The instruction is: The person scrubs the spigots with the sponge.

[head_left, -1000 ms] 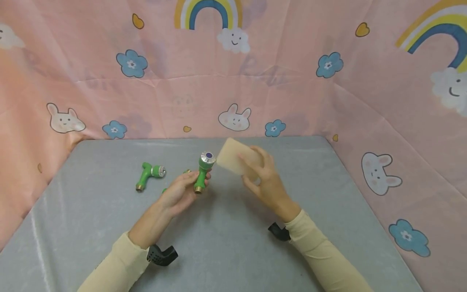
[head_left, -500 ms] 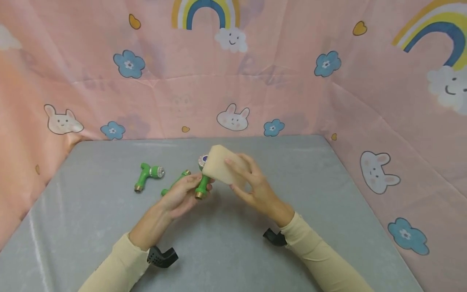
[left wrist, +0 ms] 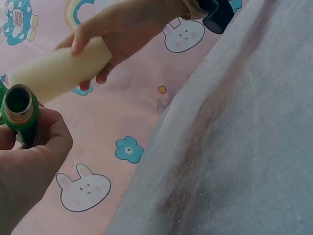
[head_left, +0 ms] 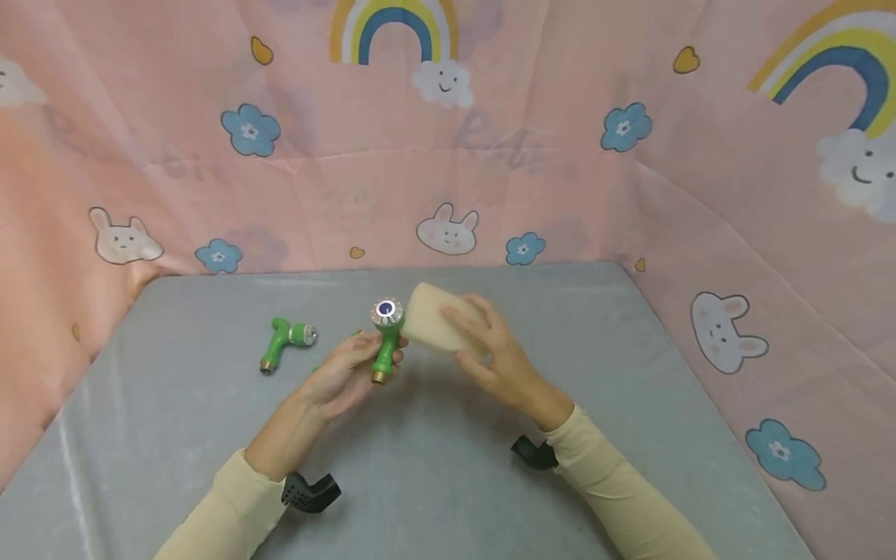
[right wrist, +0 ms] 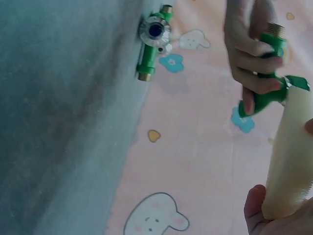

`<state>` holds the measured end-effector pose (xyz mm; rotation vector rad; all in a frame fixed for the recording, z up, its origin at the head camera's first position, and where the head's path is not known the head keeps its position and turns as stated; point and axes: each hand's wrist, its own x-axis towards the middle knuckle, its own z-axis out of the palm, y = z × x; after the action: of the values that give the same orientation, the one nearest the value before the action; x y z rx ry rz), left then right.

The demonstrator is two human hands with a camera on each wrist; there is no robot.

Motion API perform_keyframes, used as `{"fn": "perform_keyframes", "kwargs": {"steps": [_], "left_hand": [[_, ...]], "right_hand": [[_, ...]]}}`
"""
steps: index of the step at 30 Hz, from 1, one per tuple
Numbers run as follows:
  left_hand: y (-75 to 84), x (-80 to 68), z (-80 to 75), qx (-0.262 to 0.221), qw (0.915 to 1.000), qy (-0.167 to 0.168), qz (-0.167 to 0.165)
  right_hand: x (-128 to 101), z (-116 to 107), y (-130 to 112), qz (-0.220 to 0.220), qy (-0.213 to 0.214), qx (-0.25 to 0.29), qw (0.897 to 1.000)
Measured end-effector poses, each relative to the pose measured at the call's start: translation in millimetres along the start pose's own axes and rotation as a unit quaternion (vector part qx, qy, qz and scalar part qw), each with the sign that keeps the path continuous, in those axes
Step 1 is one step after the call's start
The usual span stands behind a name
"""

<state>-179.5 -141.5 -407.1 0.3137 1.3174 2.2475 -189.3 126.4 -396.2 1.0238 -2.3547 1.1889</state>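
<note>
1. Grey surface (head_left: 434,482) stands before a pink cloth (head_left: 560,179) printed with rabbits and rainbows.
2. Left hand (head_left: 343,377) has its fingers curled round a green nozzle (head_left: 385,342), held upright above the surface.
3. Right hand (head_left: 490,354) grips a beige sponge (head_left: 430,327), touching the nozzle head.
4. Second green nozzle (head_left: 287,341) lies further left.
5. No readable writing is seen.
</note>
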Motion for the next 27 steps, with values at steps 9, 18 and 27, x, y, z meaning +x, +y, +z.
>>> {"fn": "perform_keyframes", "kwargs": {"steps": [9, 18, 27], "left_hand": [[-4.4, 4.8, 1.7, 0.092, 0.9957, 0.008, -0.006], [-5.7, 1.1, 0.6, 0.099, 0.9951, 0.000, 0.001], [-5.7, 3.3, 0.5, 0.116, 0.9929, -0.009, 0.023]], "right_hand": [[-0.2, -6.4, -12.6, -0.026, 0.027, 0.022, 0.999], [3.0, -2.7, -5.8, 0.024, 0.019, -0.006, 1.000], [4.2, -11.2, -0.8, 0.052, 0.048, 0.012, 0.997]]}}
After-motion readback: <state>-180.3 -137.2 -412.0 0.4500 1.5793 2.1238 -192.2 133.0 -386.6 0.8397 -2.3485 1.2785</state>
